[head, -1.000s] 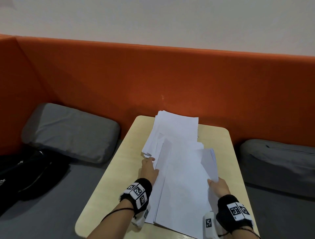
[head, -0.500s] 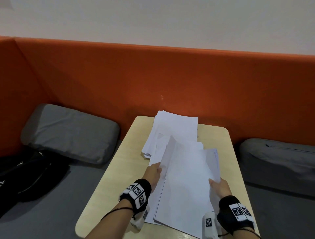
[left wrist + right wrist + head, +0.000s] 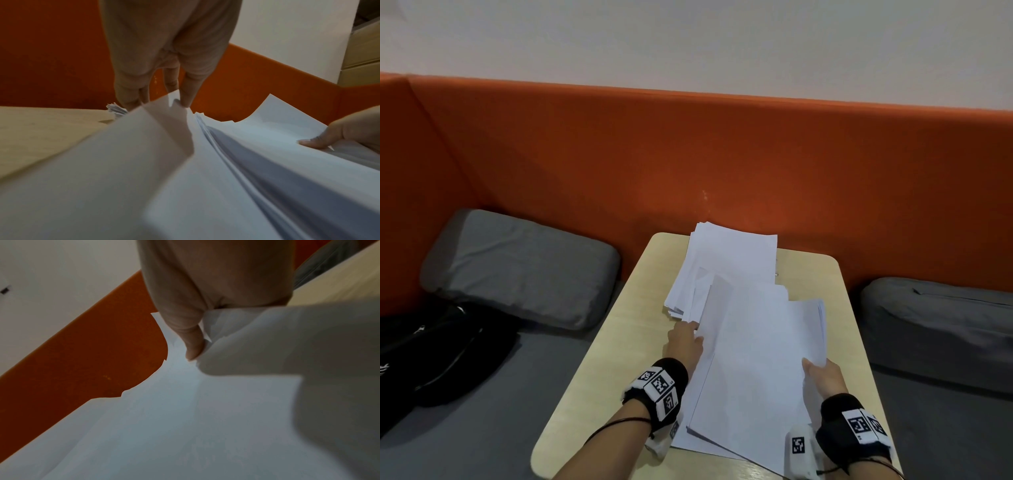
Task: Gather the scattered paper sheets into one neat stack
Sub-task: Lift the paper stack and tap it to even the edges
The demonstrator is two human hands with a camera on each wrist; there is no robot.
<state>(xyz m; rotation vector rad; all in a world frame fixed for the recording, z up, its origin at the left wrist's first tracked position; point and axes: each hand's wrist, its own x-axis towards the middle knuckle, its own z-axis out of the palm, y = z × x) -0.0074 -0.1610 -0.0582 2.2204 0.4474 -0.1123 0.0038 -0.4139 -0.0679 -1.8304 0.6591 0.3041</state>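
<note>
Paper sheets (image 3: 753, 359): light, limp, slippery; grasp at opposite side edges.
Left hand (image 3: 685, 342) and right hand (image 3: 823, 377) fingers pinch those edges.

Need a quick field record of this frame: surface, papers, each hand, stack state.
surface: light wooden table
near sheets: loose, fanned pile of white paper, edges uneven
far sheets: second pile at the back of the table, partly under the near one
left hand: grips the near pile's left edge
right hand: pinches its right edge, thumb on top
stack state: not yet one neat stack
</note>
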